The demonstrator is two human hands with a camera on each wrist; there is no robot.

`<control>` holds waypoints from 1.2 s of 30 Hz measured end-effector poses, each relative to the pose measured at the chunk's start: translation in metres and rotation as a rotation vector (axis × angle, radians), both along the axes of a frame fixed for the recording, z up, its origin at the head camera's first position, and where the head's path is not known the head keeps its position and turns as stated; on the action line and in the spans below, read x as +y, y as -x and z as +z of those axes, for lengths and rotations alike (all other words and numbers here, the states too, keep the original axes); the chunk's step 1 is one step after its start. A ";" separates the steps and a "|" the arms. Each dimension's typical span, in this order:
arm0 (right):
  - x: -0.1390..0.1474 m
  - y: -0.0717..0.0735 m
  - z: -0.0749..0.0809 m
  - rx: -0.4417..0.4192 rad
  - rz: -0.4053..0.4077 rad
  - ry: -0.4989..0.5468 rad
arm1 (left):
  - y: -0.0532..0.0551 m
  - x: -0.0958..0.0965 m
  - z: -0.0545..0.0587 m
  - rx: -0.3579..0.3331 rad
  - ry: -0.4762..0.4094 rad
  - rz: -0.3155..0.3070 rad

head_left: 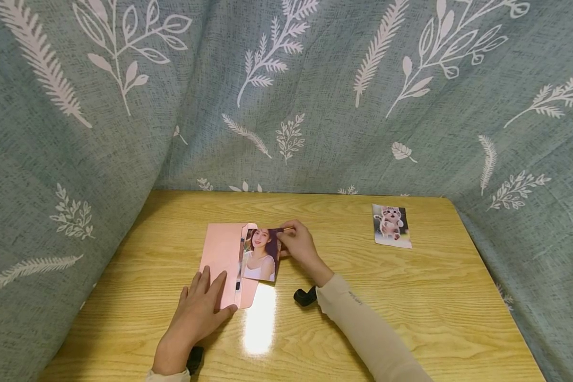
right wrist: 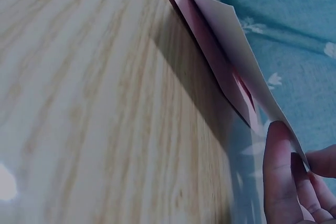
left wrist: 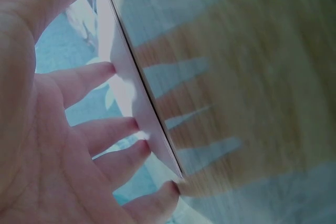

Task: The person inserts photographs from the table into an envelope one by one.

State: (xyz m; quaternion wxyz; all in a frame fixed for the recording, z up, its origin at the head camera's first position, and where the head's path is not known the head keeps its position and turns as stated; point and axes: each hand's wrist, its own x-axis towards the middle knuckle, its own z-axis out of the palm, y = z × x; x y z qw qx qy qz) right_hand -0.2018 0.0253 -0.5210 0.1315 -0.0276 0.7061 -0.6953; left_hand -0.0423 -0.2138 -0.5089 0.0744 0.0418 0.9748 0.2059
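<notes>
Holding the portrait photo [head_left: 261,260] beside the open edge of the pink envelope [head_left: 219,241] seems the step in hand; the next move likely calls for a level photo and a steady envelope. The right hand [head_left: 300,245] pinches the photo's right edge, above the flap. The left hand [head_left: 194,309], fingers spread, rests on the envelope, which lies on the bench [head_left: 434,313], well apart from a kitten picture [head_left: 392,227].

The left hand [head_left: 198,303] is held palm down, with its fingers [left wrist: 107,132] spread apart and almost straight. The left wrist [head_left: 169,354] comes from the lower edge of the head view. The right hand [head_left: 302,244] makes a pinch. The right arm [head_left: 374,334], in a light sleeve [head_left: 346,306], reaches diagonally from the lower right.
</notes>
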 end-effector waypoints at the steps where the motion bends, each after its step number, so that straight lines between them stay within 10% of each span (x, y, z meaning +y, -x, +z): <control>1: -0.001 0.000 0.000 0.002 0.001 -0.004 | 0.000 0.000 0.000 0.002 0.000 -0.001; 36: -0.036 -0.010 -0.003 -0.033 0.022 -0.038 | 0.001 -0.001 -0.003 -0.007 -0.029 0.003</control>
